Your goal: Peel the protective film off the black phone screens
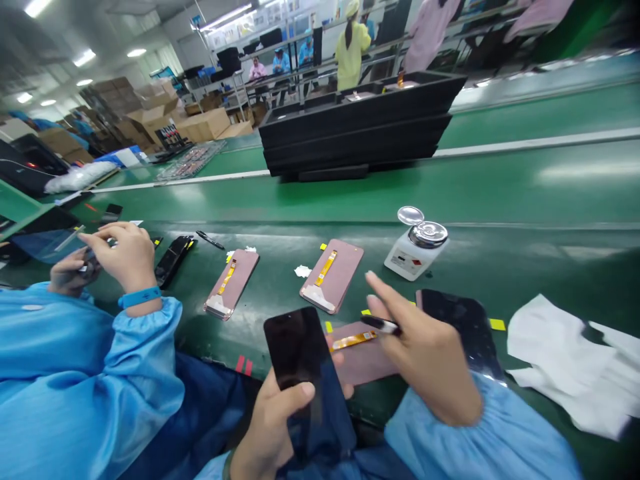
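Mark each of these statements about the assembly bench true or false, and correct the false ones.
1. The left hand holds a dark phone screen. True.
2. The right hand is empty. False: it holds a small black pen-like tool.
3. The white dispenser bottle stands on the green belt with its lid flipped open. True.
4. The stack of black trays sits on the white cloths. False: it sits farther back on the belt.
5. A co-worker's hands are beside the person, with a blue wristband. True.
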`<state>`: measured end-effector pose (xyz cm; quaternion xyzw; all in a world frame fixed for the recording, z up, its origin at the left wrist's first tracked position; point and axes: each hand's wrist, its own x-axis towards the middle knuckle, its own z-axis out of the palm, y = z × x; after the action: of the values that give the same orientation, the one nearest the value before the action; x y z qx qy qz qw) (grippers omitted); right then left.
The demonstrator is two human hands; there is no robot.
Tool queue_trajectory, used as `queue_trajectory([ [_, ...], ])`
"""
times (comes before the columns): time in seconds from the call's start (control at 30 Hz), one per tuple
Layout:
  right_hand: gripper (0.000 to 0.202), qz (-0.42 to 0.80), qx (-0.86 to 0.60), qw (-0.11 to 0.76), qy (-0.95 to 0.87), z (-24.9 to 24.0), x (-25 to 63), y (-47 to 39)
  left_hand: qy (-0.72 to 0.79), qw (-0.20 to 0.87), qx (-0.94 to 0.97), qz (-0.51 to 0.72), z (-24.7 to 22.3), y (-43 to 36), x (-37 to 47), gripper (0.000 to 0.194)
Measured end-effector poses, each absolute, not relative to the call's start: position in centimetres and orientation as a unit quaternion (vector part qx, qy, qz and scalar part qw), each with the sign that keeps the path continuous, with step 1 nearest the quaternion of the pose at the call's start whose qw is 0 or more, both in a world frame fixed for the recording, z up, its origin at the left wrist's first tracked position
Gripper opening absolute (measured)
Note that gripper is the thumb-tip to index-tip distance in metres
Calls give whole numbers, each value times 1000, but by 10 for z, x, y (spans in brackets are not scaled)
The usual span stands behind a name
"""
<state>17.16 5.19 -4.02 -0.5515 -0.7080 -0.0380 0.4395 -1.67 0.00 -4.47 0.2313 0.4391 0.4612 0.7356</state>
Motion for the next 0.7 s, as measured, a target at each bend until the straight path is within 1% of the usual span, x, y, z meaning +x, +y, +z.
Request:
queue_trajectory([
  [0.07,34,-22,-527,471,-707,-39,183,51,396,763,205,468,-32,11,-29,69],
  [0.1,31,-6,-509,477,-716,-41,185,47,403,751,212,478,-26,19,-36,67],
  [0.13,29,5,-487,478,-731,-45,185,42,452,708,248,483,-21,30,-44,64],
  [0.17,26,13,-471,474,-744,-50,182,36,528,637,311,469,-16,42,-53,65],
  [0.2,25,24,-461,468,-754,-56,178,30,611,531,396,433,-13,56,-62,72],
  [0.23,24,31,-455,461,-761,-63,173,24,686,379,496,373,-12,70,-71,75],
  [0.27,23,39,-458,454,-763,-69,168,20,727,257,545,330,-13,85,-79,78],
  [0.3,24,47,-459,446,-767,-75,164,17,753,158,570,290,-15,100,-85,81],
  [0.33,26,50,-459,440,-770,-80,160,15,773,81,575,255,-19,114,-91,83],
  [0.37,27,51,-459,434,-774,-83,158,15,786,31,573,230,-24,126,-94,85],
  [0.43,29,42,-455,435,-776,-84,158,16,793,-38,582,177,-35,144,-97,83],
  [0.53,28,38,-442,451,-774,-83,164,21,778,-97,604,140,-47,150,-93,84],
  [0.63,28,51,-406,462,-787,-87,170,24,757,-133,626,135,-54,140,-85,80],
  [0.7,31,53,-382,461,-799,-94,171,25,749,-136,634,139,-58,133,-83,76],
])
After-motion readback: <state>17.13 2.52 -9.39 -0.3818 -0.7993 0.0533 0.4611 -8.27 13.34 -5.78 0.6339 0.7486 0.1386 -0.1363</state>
